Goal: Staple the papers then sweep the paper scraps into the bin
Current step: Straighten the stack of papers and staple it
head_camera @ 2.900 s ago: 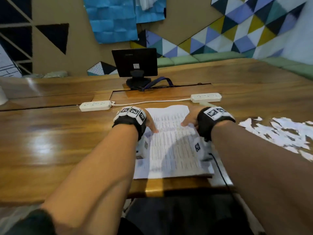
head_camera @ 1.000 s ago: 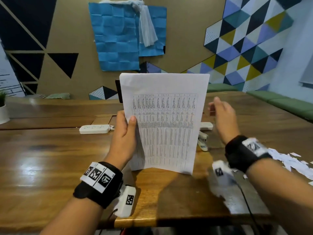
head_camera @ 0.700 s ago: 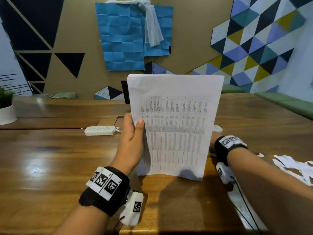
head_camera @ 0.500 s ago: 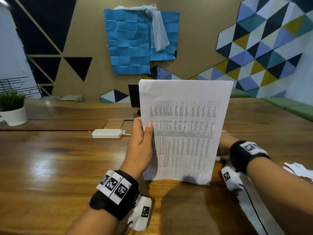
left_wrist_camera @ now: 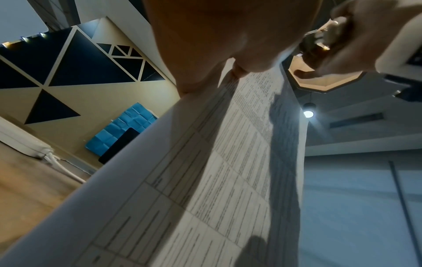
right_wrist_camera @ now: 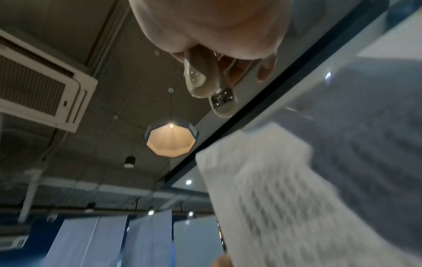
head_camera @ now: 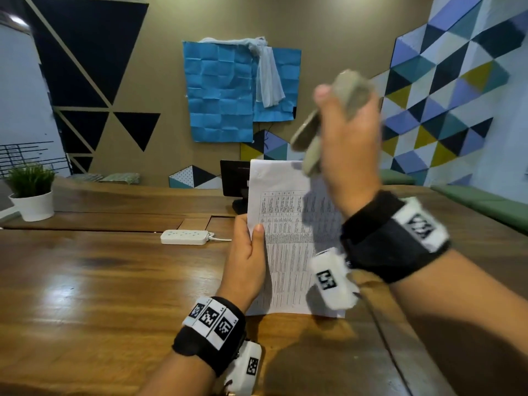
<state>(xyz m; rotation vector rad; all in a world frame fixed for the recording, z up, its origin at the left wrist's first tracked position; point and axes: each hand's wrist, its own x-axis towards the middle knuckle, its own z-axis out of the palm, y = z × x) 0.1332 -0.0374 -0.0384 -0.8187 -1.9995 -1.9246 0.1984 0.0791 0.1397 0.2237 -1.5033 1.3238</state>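
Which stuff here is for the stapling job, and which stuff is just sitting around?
For the job:
- left hand holding white printed papers upright
- right hand gripping grey stapler

Just sitting around:
- white plastic power strip
- green plant in white pot
- black monitor

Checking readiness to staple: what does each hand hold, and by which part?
The left hand holds the papers upright by their left edge. The right hand grips the stapler around its rear half, above the papers.
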